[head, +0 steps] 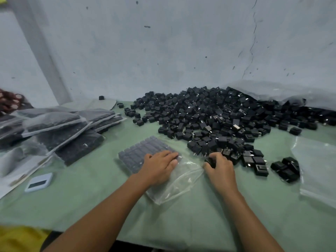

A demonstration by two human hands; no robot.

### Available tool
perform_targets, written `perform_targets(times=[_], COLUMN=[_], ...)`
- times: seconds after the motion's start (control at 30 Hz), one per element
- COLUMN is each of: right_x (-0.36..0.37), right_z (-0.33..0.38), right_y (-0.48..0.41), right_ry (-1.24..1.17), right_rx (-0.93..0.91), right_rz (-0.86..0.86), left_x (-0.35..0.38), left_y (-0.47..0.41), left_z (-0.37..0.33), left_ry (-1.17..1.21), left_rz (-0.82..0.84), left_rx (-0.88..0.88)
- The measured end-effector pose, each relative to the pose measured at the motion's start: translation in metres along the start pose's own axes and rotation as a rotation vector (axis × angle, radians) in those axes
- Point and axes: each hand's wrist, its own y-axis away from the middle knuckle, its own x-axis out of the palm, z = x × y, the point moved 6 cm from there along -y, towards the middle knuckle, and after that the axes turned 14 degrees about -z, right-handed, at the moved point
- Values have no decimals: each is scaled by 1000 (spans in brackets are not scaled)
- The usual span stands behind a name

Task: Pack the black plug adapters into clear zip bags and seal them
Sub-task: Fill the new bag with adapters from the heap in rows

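A clear zip bag [174, 186] lies on the green table, its far half filled with neat rows of black plug adapters [143, 151]. My left hand [158, 166] rests flat on the bag, fingers straight on the last row. My right hand [218, 168] is just right of the bag's open end, fingers curled round a black adapter [209, 160]. A big heap of loose black adapters [218, 115] spreads behind and to the right of both hands.
Several filled, sealed bags [60, 128] are stacked at the left. A small white-and-blue device [39, 182] lies near them. Empty clear bags [320, 170] lie at the right. A large plastic sheet [281, 91] sits against the wall behind the heap. The table's front edge [163, 240] is close.
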Motion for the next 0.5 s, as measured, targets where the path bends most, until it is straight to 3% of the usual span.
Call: perform_targets(times=[0.07,0.3,0.5], right_x=[-9,-33,-41], right_z=[0,-1,14], right_y=[7,38,66], right_ry=[-50,-242,-247], right_rx=[20,90,-6], right_rz=[-38,-43,-9], left_x=[-12,-40,-31], left_y=[7,84,112], left_z=[-4,-18,-17], left_ry=[58,130,167], left_rz=[-22,-415,-464], left_rx=[11,112,43])
